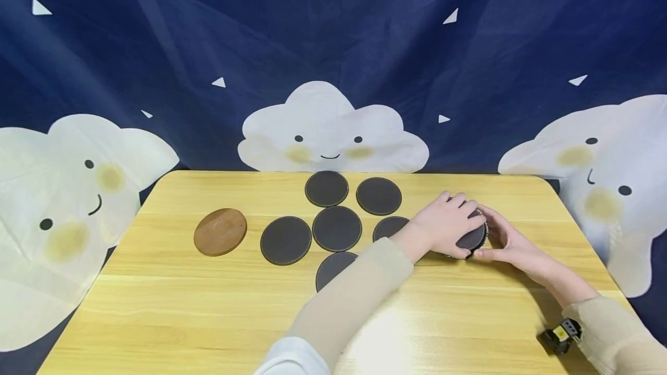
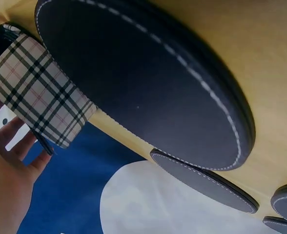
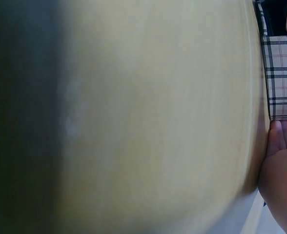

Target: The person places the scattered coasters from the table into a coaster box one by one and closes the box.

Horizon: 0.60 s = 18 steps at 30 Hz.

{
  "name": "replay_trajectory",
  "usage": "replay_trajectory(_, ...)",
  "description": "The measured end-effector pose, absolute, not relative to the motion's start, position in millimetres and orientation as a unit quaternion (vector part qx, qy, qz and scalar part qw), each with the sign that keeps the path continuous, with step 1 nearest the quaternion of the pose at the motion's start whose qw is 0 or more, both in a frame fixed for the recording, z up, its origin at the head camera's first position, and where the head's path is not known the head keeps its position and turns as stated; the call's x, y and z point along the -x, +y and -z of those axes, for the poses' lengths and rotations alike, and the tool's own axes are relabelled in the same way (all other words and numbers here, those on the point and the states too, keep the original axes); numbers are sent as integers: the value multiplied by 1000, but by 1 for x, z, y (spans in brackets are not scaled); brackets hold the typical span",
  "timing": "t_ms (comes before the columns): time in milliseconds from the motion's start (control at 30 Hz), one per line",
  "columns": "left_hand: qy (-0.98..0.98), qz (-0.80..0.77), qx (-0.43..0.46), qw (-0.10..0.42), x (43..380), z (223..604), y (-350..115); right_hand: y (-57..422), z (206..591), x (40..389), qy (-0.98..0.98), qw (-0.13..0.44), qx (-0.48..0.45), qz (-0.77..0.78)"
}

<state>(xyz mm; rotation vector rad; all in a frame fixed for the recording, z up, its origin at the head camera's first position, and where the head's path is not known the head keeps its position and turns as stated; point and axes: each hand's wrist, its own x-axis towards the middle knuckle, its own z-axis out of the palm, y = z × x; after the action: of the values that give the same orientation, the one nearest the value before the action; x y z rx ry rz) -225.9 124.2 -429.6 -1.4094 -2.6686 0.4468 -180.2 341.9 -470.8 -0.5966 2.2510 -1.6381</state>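
Both hands are at a round, plaid-sided coaster holder (image 1: 473,238) at the right of the table, with a dark disc showing on top. From above, my left hand (image 1: 449,225) spreads over it and grips its edge with fingers and thumb. On the right side, my right hand (image 1: 513,246) holds the rim between thumb and fingers. Its plaid wall (image 2: 41,92) stands close behind a large black stitched coaster (image 2: 138,83) in the left wrist view. In the right wrist view, fingers lie along the plaid wall (image 3: 282,78). The left hand hides much of the holder's top.
Several black round coasters (image 1: 337,229) lie spread across the middle. My left forearm covers part of a front coaster (image 1: 332,268) and another coaster (image 1: 388,226). A brown wooden disc (image 1: 220,232) lies at the left. Behind the table (image 1: 208,305) hangs a blue cloud-print cloth (image 1: 333,45).
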Motion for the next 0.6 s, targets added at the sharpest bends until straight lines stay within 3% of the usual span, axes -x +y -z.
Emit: replay_trajectory(600, -883, -138, 447, 48, 222, 436, 124, 343, 469, 181, 788, 148, 207, 561)
